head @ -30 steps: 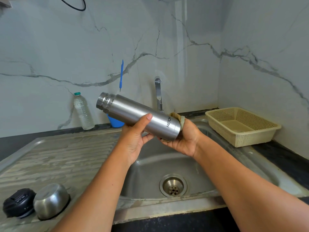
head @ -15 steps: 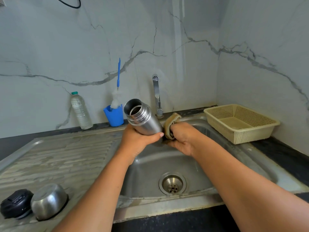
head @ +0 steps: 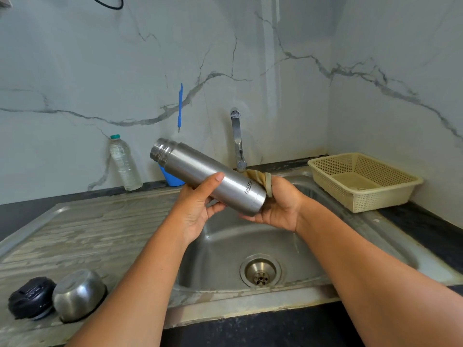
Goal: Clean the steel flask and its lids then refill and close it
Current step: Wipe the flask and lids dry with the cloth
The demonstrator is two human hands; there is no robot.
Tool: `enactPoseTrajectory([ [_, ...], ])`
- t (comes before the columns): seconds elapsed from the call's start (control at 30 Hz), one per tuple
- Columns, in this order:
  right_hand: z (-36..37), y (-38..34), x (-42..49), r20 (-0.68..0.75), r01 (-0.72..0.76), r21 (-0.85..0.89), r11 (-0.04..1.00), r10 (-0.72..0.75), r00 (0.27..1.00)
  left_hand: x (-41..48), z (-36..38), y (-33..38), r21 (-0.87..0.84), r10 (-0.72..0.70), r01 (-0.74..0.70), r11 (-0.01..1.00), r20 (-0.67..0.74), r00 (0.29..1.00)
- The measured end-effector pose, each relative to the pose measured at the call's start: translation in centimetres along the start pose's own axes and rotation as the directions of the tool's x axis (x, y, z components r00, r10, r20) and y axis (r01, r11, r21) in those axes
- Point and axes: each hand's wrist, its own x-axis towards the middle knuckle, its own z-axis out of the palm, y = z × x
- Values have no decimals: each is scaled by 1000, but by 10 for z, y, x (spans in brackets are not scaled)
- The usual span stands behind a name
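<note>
Left grip [head: 198, 209] and right grip [head: 278, 204] hold steel flask [head: 200, 169] marked "MILTO".

Plastic bottle [head: 124, 164] standing against the marble wall [head: 75, 71] ahead of me, blue cup [head: 172, 181] near it, cream basket [head: 375, 199] at my right

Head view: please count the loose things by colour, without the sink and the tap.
Silver: 2, cylindrical steel flask, domed steel cup lid
Black: 1, round plastic lid
Blue: 2, plastic tub, thin brush handle
Clear: 1, plastic water bottle
Cream: 1, perforated plastic basket
Tan: 1, scrub pad
Total: 8
</note>
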Motion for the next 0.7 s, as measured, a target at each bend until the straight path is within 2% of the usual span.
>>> enactPoseTrajectory([
  [0.1,0,-1,-1,8,-52,153,987,51,999,1,3,4,-96,16,-16,995,-2,1000],
  [0.27,5,0,3,18,-91,313,945,90,996,5,4,2,-107,46,-52,993,-60,997],
  [0.43,4,-2,9,2,-96,352,931,102,995,9,-1,0,-13,131,-132,991,-95,987],
  [0.53,2,-4,9,-20,-112,339,934,126,992,9,-6,-5,162,199,-182,970,-93,976],
  [0.6,4,-7,7,-49,-42,329,943,62,997,11,-9,-8,303,241,-204,931,-89,967],
  [0.7,9,-11,2,-60,152,146,978,-145,988,10,-9,-10,409,237,-191,892,-64,969],
])
